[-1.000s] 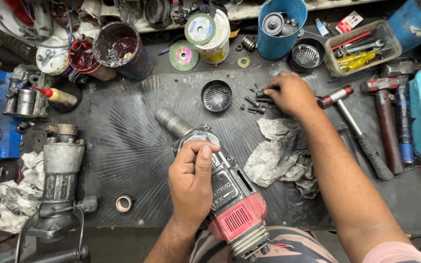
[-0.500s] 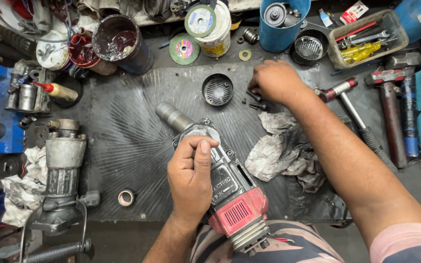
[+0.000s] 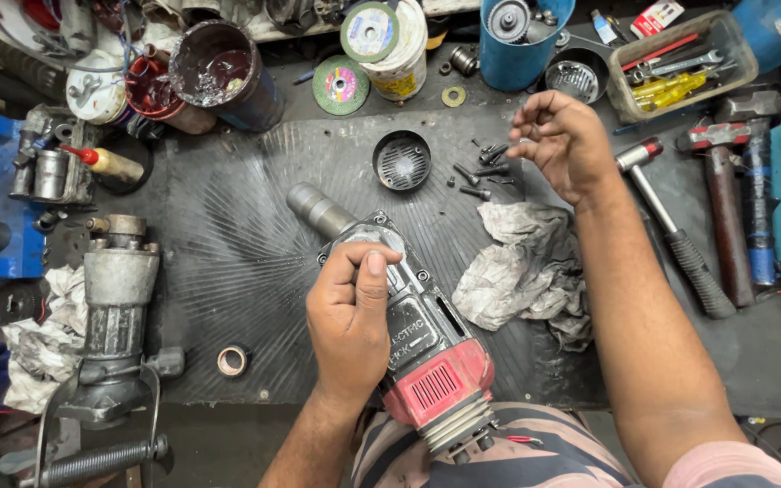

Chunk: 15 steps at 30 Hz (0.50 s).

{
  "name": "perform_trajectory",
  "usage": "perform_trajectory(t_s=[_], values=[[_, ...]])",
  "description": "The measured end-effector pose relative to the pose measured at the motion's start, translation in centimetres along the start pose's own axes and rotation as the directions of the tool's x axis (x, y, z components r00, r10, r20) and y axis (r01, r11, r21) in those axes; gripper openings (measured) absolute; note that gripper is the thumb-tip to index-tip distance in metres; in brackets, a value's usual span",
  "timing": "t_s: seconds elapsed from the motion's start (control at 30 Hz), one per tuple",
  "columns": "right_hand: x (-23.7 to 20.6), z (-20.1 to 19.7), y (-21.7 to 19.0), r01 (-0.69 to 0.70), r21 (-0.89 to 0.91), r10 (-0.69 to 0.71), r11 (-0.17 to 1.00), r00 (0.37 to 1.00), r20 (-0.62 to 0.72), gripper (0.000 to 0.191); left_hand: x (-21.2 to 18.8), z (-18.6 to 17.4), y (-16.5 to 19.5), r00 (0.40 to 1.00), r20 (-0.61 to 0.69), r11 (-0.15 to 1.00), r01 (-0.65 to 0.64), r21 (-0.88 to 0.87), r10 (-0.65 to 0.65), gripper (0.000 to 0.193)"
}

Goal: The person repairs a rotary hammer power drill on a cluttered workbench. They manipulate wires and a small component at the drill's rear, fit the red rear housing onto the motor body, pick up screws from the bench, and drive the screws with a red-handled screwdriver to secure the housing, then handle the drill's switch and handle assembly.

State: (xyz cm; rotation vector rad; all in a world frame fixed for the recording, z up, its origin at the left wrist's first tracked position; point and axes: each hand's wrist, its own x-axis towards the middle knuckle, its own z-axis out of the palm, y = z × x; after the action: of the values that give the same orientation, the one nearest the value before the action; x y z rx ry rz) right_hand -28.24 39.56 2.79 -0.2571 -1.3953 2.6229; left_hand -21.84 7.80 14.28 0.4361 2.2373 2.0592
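The left hand (image 3: 350, 312) grips the red-and-grey hammer drill (image 3: 404, 330) at desk centre, fingers closed around its heavy, rigid housing. The right hand (image 3: 567, 145), at one o'clock above loose screws (image 3: 481, 176), has fingers curled; whether they pinch anything I cannot tell.

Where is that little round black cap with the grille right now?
In the head view the round black cap lies on the dark mat, above the red power tool, just left of the loose screws by the right hand.

Under our left hand (image 3: 347, 312): drill (image 3: 399, 334), dull grey metal, matt red plastic. Below right hand (image 3: 560, 140): crumpled grimy cloth (image 3: 522, 267); ribbed black rubber mat (image 3: 228, 244).
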Motion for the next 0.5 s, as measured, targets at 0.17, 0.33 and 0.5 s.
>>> perform_trajectory(t_s=[0.17,0.33,0.5], values=[[-1.1,-0.4,0.8,-0.194,-0.706,0.023,0.681,0.969,-0.244,0.025,-0.1,0.1,-0.2,1.000,0.003,0.999,0.014,-0.051,-0.014,0.022],[-3.5,0.6,1.8,0.085,-0.996,-0.101,-0.022,0.991,0.086,0.057,-0.2,0.1,-0.3,1.000,0.014,0.998,-0.002,-0.059,0.003,0.022],[-4.1,0.3,1.7,-0.036,-0.998,-0.108,-0.046,0.994,-0.031,0.029,-0.2,0.1,-0.3,0.997,0.014,0.993,0.077,-0.095,-0.076,0.021]])
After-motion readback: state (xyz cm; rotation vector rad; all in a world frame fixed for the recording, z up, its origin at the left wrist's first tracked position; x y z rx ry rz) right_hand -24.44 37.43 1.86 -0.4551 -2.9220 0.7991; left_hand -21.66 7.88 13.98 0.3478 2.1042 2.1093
